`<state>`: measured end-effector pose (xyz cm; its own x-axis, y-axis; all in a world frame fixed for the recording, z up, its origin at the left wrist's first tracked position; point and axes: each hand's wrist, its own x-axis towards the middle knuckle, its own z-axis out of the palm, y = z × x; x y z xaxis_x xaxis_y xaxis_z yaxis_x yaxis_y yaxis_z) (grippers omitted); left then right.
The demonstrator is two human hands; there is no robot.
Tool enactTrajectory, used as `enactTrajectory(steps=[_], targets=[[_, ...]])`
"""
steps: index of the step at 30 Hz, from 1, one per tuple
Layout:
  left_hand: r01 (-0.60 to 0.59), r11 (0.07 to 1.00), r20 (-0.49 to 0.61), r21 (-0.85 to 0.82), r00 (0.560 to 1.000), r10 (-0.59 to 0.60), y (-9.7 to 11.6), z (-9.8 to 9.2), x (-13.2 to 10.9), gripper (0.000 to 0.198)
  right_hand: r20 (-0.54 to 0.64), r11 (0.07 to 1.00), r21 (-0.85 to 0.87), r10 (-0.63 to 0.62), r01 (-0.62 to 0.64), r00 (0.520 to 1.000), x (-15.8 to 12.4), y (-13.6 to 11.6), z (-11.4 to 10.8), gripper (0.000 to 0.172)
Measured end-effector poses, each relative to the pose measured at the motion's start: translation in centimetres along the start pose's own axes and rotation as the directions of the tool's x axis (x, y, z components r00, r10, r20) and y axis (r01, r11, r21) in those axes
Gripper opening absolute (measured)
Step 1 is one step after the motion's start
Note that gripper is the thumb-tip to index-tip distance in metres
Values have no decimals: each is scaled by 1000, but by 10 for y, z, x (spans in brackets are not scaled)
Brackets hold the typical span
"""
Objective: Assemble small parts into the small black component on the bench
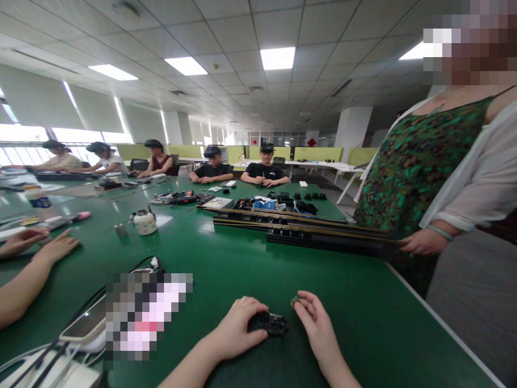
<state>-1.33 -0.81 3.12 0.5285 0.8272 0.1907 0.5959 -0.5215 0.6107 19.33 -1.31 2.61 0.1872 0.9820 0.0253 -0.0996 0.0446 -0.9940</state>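
Observation:
My left hand (242, 326) is closed around one end of a small black plastic part (274, 324), which rests on the green table. Uneven details show on its upper side, too small to name. Just to the right, my right hand (315, 318) pinches a small greenish-brown piece (296, 299) between thumb and fingertips. That piece is held above the table, apart from the black part; its exact kind cannot be made out.
Long black rails with thin brass-coloured rods (299, 229) lie ahead; a standing person's hand (428, 242) is at their right end. A phone (84, 323) and cables are at left, with a white jar (144, 222) beyond. Another person's hands (56, 248) rest far left.

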Motion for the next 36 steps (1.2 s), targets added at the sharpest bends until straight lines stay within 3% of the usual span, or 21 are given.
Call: enactTrajectory(steps=[17, 36], targets=[[8, 1000, 8, -5, 1000, -8, 4, 0, -2, 39, -65, 964, 248, 112, -93, 992, 4, 13, -11, 45], [-8, 1000, -13, -15, 1000, 8, 1, 2, -2, 37, -98, 942, 312, 158, -121, 983, 2, 5, -9, 48]])
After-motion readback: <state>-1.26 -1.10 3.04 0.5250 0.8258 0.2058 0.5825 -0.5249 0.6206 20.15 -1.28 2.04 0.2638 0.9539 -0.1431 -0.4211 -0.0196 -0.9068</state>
